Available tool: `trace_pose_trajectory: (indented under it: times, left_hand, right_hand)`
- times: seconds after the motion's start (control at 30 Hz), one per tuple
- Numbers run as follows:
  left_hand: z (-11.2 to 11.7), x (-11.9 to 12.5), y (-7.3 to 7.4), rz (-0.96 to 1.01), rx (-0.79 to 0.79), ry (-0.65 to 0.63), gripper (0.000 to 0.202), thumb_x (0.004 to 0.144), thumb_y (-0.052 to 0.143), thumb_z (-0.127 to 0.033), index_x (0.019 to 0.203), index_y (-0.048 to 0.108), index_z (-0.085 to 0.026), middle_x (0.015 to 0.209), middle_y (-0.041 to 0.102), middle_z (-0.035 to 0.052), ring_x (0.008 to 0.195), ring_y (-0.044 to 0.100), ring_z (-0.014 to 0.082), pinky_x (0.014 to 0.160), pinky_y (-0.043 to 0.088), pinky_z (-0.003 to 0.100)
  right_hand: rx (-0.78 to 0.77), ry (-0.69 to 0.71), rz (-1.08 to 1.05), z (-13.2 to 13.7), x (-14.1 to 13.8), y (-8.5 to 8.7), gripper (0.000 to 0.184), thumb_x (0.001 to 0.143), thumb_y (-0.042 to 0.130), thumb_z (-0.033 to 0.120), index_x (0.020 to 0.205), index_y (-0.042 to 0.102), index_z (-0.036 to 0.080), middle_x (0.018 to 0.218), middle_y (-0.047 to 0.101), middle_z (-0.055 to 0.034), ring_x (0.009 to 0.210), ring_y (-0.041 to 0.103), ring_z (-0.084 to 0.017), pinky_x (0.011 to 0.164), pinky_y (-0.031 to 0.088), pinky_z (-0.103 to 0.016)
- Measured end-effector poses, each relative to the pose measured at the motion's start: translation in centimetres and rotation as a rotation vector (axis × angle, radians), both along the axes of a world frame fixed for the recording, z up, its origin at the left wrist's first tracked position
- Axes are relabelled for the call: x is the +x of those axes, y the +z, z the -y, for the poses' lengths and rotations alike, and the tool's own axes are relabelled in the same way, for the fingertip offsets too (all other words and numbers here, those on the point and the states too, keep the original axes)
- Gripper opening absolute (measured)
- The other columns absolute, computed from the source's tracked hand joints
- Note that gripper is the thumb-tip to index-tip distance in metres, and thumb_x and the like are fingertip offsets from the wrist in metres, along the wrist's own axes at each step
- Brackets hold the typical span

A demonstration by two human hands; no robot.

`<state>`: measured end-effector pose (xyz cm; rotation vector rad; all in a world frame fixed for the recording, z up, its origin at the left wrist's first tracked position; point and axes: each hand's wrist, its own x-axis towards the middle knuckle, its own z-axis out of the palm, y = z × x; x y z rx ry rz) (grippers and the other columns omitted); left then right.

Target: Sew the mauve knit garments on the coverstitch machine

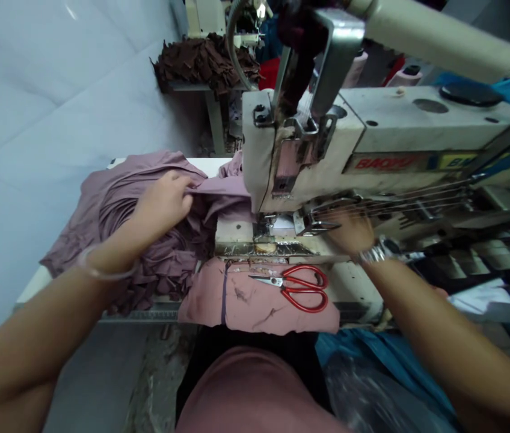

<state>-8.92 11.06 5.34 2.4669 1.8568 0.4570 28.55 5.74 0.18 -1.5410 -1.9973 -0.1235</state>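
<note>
My left hand (165,201) rests on a heap of mauve fabric (119,210) left of the sewing machine, its fingers pinching a fold near the machine head. My right hand (349,231) reaches under the arm of the cream sewing machine (372,150); its fingers are hidden behind the machine's metal parts, and a metal watch sits on the wrist. The needle area (264,231) lies between the two hands. Red-handled scissors (300,287) lie on a pink cloth pad (246,304) at the front of the machine bed.
A pile of dark brown fabric pieces (201,60) sits on another table behind, by a second machine. A pale wall fills the left. Blue cloth (372,361) lies at my right knee. The table edge (147,313) runs under the mauve heap.
</note>
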Motion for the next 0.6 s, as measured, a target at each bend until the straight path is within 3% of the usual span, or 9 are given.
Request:
trace_pose_trajectory:
  times: [0.13,0.23,0.3,0.37,0.5,0.6]
  left_hand:
    - [4.2,-2.7,-1.4,0.161,-0.031,0.139,0.027,0.091,0.048,-0.034,0.099,0.066,-0.015,0.093,0.068,0.0095,0.084,0.063,0.0250,0.086,0.050,0.045]
    - [4.8,-1.9,-1.9,0.387,-0.121,0.089,0.032,0.094,0.042,-0.043,0.105,0.058,-0.017,0.107,0.069,0.0075,0.089,0.065,0.0203,0.085,0.054,0.036]
    - [4.3,-0.5,-2.2,0.610,-0.198,0.022,0.036,0.093,0.045,-0.048,0.111,0.053,-0.017,0.118,0.065,0.0095,0.104,0.063,0.0207,0.092,0.052,0.035]
    - [3.9,1.1,-2.4,0.708,-0.290,-0.014,0.048,0.087,0.053,-0.054,0.117,0.050,-0.016,0.120,0.062,0.0121,0.110,0.061,0.0234,0.096,0.050,0.038]
    - [4.7,2.3,-3.5,0.577,-0.301,-0.061,0.069,0.077,0.067,-0.056,0.130,0.047,-0.017,0.131,0.056,0.0134,0.116,0.057,0.0273,0.099,0.048,0.041]
    - [6.3,1.3,-4.5,0.547,-0.283,0.020,0.056,0.082,0.061,-0.052,0.126,0.054,-0.017,0.120,0.062,0.0098,0.100,0.063,0.0237,0.086,0.051,0.034]
  right_hand:
    - [-0.050,-0.011,0.137,5.4,1.0,0.4,0.034,0.086,0.054,0.016,0.119,0.059,0.012,0.100,0.063,-0.0150,0.079,0.061,-0.021,0.065,0.045,-0.032]
    - [0.019,0.125,-0.026,8.5,1.3,0.0,0.029,0.087,0.053,0.015,0.116,0.059,0.016,0.099,0.061,-0.0095,0.089,0.061,-0.020,0.076,0.048,-0.032]
    - [0.049,0.168,-0.160,9.1,0.8,-0.4,0.023,0.087,0.054,0.013,0.109,0.062,0.018,0.093,0.060,-0.0060,0.087,0.060,-0.018,0.077,0.048,-0.031]
    - [0.067,0.168,-0.245,9.0,-0.1,-0.7,0.021,0.087,0.056,0.012,0.105,0.063,0.019,0.090,0.060,-0.0044,0.084,0.059,-0.016,0.074,0.047,-0.029]
    - [0.126,0.102,-0.342,8.3,-1.3,-1.0,0.019,0.086,0.060,0.013,0.103,0.065,0.019,0.088,0.062,-0.0034,0.082,0.059,-0.016,0.073,0.046,-0.029]
    - [0.172,-0.007,-0.339,8.4,-1.4,-1.3,0.019,0.085,0.061,0.016,0.103,0.065,0.018,0.093,0.060,-0.0062,0.090,0.058,-0.019,0.079,0.048,-0.033]
